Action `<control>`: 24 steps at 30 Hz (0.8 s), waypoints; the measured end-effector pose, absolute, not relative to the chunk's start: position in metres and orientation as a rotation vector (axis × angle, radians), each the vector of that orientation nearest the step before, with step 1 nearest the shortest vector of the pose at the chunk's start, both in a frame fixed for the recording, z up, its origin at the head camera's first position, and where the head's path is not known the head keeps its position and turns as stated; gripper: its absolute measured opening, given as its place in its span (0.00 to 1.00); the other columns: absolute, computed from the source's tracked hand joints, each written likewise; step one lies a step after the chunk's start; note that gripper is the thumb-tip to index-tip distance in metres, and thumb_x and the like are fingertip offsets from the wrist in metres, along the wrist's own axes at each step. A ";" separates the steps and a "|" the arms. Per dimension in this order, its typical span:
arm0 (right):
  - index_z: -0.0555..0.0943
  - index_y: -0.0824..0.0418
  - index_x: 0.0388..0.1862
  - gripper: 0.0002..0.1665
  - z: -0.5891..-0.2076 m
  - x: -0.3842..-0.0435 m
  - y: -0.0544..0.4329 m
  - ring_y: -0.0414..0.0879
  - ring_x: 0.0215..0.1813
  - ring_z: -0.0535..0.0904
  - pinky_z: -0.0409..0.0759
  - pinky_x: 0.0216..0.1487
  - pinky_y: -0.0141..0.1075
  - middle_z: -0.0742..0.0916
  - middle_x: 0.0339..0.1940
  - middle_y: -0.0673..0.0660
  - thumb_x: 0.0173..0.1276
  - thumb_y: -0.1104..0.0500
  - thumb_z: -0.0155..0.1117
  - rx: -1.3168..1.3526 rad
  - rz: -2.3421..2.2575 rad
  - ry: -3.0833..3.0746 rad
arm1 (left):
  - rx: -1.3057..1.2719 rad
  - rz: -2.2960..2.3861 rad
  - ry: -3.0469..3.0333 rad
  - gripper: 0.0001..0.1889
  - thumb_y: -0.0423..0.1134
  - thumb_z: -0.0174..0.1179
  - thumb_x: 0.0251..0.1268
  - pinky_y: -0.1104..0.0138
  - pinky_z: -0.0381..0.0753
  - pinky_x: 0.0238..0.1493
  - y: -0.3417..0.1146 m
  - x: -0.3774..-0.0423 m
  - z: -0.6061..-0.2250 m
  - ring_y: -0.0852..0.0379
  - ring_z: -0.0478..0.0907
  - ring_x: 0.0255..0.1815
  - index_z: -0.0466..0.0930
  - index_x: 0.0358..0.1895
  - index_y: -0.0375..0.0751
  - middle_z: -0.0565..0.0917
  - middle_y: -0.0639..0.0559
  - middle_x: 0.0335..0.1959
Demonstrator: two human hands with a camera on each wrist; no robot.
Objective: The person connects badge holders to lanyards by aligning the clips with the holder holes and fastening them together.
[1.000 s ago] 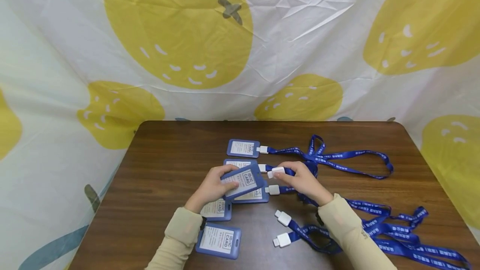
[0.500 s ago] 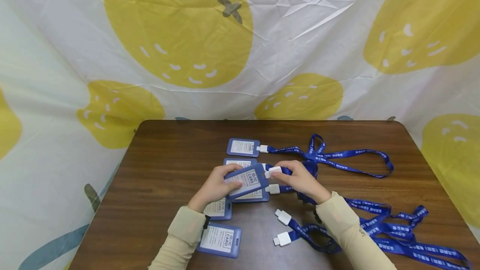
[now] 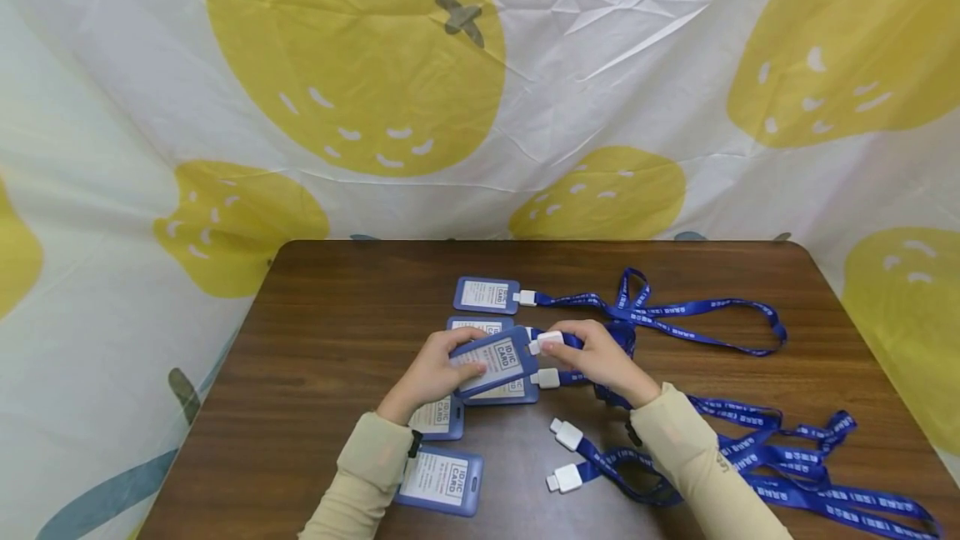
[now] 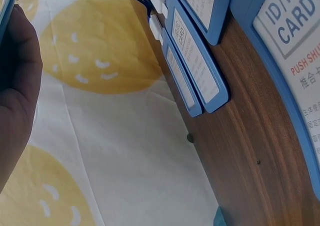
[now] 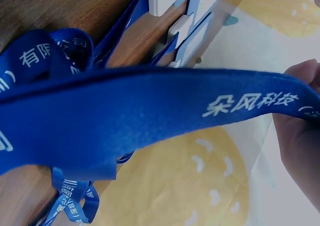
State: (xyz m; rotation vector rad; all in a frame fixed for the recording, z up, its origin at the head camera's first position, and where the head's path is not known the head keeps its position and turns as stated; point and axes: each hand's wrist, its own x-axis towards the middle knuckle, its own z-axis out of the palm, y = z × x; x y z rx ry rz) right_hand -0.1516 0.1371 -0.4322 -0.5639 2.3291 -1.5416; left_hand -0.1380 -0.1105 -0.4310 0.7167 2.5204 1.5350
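Observation:
My left hand point(image 3: 427, 372) holds a blue ID card holder point(image 3: 491, 361) above the table, thumb on its printed face and the slotted end towards the right. My right hand point(image 3: 600, 359) pinches the white clip point(image 3: 551, 342) of a blue lanyard. The clip's tip meets the holder's slotted end; whether it passes through the slot is too small to tell. In the right wrist view the lanyard strap point(image 5: 150, 116) runs from the right hand across the picture. Only the holder's edge shows beside the left hand in the left wrist view.
A card holder point(image 3: 486, 295) joined to its lanyard lies at the back; two more clipped ones lie partly hidden under the hands. Two holders without clips, one of them nearer point(image 3: 438, 480), lie front left. Loose clips point(image 3: 567, 435) and tangled lanyards point(image 3: 795, 465) lie front right on the wooden table point(image 3: 337, 298).
The holder has moved slightly right and the clip slightly left, closing the gap between them. Over the last half second both hands have hardly moved.

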 end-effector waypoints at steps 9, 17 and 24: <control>0.79 0.68 0.37 0.10 -0.445 -0.154 0.137 0.50 0.22 0.70 0.74 0.26 0.35 0.76 0.19 0.57 0.67 0.60 0.56 -0.549 -1.606 2.316 | 0.752 1.534 2.529 0.13 0.25 0.62 0.51 0.63 0.73 0.44 -0.112 -0.147 -0.449 0.55 0.75 0.37 0.79 0.43 0.32 0.82 0.45 0.38; 0.79 0.68 0.36 0.09 -0.448 -0.150 0.137 0.41 0.19 0.68 0.68 0.21 0.30 0.76 0.18 0.62 0.66 0.61 0.56 -0.547 -1.650 2.328 | 0.799 1.525 2.536 0.13 0.25 0.62 0.51 0.60 0.73 0.47 -0.110 -0.148 -0.448 0.54 0.75 0.40 0.79 0.43 0.31 0.82 0.43 0.40; 0.78 0.70 0.36 0.07 -0.438 -0.143 0.135 0.39 0.20 0.68 0.66 0.21 0.29 0.75 0.18 0.66 0.66 0.66 0.54 -0.546 -1.681 2.326 | 0.822 1.502 2.558 0.12 0.25 0.62 0.51 0.60 0.74 0.46 -0.106 -0.148 -0.447 0.54 0.76 0.38 0.79 0.42 0.31 0.82 0.44 0.39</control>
